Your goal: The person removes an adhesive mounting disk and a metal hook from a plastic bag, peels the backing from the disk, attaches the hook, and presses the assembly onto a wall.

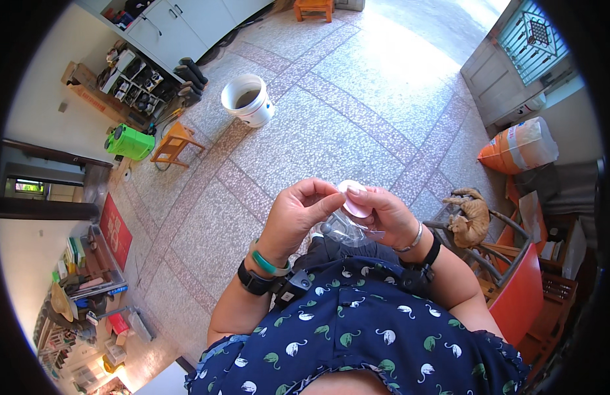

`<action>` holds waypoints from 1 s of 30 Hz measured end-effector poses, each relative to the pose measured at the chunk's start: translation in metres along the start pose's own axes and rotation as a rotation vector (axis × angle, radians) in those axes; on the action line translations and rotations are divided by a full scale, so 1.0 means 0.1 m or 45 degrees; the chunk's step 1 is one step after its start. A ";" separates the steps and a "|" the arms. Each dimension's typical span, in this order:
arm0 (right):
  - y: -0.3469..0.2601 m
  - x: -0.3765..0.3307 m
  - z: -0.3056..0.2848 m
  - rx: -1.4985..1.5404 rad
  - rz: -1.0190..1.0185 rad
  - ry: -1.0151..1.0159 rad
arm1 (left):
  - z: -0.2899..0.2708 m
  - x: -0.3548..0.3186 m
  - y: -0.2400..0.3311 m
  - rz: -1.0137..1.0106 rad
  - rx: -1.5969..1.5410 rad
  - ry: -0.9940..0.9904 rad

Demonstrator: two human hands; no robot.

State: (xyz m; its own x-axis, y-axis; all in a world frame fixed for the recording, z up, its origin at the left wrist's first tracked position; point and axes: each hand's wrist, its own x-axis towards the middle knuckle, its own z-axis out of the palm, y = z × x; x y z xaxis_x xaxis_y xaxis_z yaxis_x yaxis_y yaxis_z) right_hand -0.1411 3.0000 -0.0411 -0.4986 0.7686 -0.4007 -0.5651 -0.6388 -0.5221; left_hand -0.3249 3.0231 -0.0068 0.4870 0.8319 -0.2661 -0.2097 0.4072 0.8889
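Both hands meet in front of my body, over my lap. My right hand (389, 218) pinches a small pale pink-and-white round disc (355, 201), thumb across its face. At the disc's left edge, the thumb and index finger of my left hand (300, 212) are pressed together and grip the rim. Just below the disc hangs a crinkled clear plastic bag (348, 230), close to the fingers of both hands. A small grey rounded thing shows at the bag's left side; its kind is unclear. Which fingers hold the bag is hidden.
A white bucket (249, 102) stands ahead on the speckled floor, with a wooden stool (175, 143) and a green container (130, 142) left of it. A ginger cat (471, 220) lies on a chair at my right. Beyond it is an orange-and-white sack (516, 146).
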 end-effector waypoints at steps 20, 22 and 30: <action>0.12 0.02 -0.07 0.054 0.012 -0.038 | 0.09 -0.02 0.05 -0.021 0.142 0.068; 0.10 0.01 -0.05 0.064 -0.007 -0.082 | 0.10 -0.02 -0.01 0.038 0.217 0.101; 0.05 -0.02 0.09 0.113 0.049 0.048 | 0.15 -0.05 0.05 0.167 0.506 0.087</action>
State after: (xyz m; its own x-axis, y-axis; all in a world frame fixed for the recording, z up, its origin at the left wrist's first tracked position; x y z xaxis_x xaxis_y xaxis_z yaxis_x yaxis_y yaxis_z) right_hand -0.1488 2.9950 -0.0366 -0.4967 0.7434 -0.4479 -0.6031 -0.6668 -0.4378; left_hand -0.3160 3.0152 0.0047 0.4180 0.8954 -0.1535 0.0832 0.1305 0.9879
